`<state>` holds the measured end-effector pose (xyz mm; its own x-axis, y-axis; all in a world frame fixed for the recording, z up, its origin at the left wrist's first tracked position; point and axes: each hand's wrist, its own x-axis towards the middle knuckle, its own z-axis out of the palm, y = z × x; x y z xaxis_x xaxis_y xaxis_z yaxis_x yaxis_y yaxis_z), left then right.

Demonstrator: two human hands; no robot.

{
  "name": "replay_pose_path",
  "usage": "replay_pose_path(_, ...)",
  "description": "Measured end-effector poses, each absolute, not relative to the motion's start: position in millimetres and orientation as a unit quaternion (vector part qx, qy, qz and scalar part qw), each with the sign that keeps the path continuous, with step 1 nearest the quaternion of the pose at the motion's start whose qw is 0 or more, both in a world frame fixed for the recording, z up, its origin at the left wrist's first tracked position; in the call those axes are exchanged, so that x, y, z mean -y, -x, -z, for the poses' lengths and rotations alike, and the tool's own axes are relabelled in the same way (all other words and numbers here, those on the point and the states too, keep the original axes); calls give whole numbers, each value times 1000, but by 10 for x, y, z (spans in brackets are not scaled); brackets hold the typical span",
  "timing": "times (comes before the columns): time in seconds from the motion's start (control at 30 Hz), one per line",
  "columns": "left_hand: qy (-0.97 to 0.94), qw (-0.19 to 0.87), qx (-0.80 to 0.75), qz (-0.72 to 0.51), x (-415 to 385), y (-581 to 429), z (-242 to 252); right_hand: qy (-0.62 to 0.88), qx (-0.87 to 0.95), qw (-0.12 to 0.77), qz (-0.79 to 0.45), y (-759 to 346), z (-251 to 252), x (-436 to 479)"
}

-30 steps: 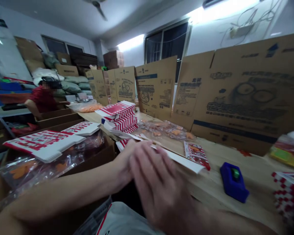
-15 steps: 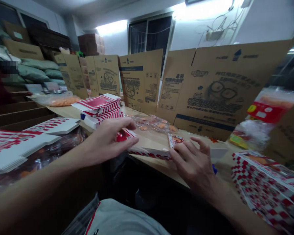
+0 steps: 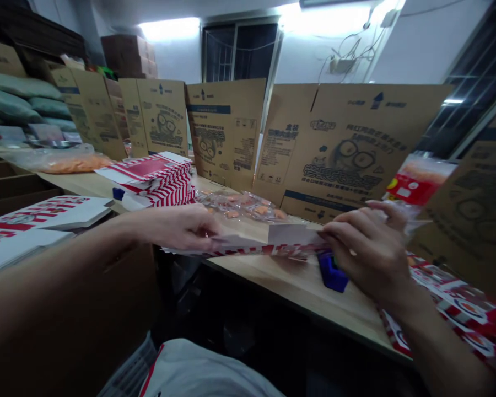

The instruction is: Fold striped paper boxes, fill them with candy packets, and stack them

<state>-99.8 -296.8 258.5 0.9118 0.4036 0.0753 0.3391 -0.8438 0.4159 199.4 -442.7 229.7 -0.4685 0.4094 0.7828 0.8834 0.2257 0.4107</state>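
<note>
A thin red-and-white printed carton (image 3: 291, 236), its white flaps standing out, stretches between my two hands just above the table's front edge. My left hand (image 3: 182, 227) pinches its left end, and my right hand (image 3: 367, 245) grips the right end between thumb and fingers. Both ends are partly hidden by the fingers and slightly blurred. Below the right hand, a blue object (image 3: 333, 273) of unclear kind sits on the table (image 3: 268, 275). Several small clear packets with orange contents (image 3: 243, 205) lie behind the carton.
Striped folded cartons (image 3: 157, 176) are stacked beyond my left hand, with more flat cartons (image 3: 45, 220) at left. Finished-looking red-and-white boxes (image 3: 458, 303) stand at right. Brown cardboard panels (image 3: 347, 154) line the back. A red-labelled bag (image 3: 413, 179) is behind my right hand.
The carton has been lifted and turned, so its white flaps now show. My right hand has moved right and up, now gripping the carton's end; my left hand has closed on the other end.
</note>
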Motion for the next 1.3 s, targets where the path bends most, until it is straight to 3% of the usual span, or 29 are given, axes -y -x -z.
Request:
replay_pose_path(0.17,-857,365,-333,-143,2789,1208,-3078,447,736,294,415,-1846,-2775,4638)
replay_pose_path(0.33,-879,321,-323,-141,2438,1138,-3248,460,746,276,394,-1596,-2876,4893)
replay_pose_path(0.7,-934,70,-294,-191,1762,-311,-2322,457,854,193,155,-1215,-1857,4640)
replay_pose_path(0.9,-941,79,-269,-191,1580,-945,-1962,469,857,191,97,-1255,-1291,4112)
replay_pose_path(1.3,-948,143,-168,-230,1294,-1058,-1974,629,705,294,-147,-1677,-1096,3542)
